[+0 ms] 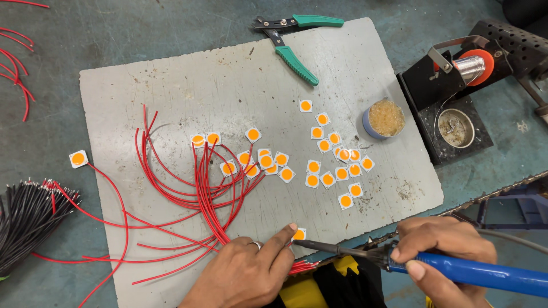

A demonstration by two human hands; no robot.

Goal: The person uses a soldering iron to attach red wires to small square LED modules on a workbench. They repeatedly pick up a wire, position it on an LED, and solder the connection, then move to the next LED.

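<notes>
At the bottom right of the frame, the right hand [439,248] is wrapped around the blue handle of a soldering iron [411,263]. The iron lies almost flat, long way left to right, with its thin dark tip pointing left and a tiny bit up. The tip sits right at a small white square chip with an orange dot [299,234], low in the middle of the frame, on the near edge of the grey board [171,91]. The left hand [245,274] is at the bottom middle. Its pointing finger is stretched out and presses down on that chip, while its other fingers are curled over the ends of a bunch of red wires [200,194]. The wires fan out up and to the left across the board. More little chips [334,154] lie scattered in the middle and right of the board. Green-handled cutters [291,40] rest at the top edge. A small round tin [385,119] stands on the right side of the board, just beside a black stand with a wire spool [456,85]. Black wires [28,219] lie at the far left.
</notes>
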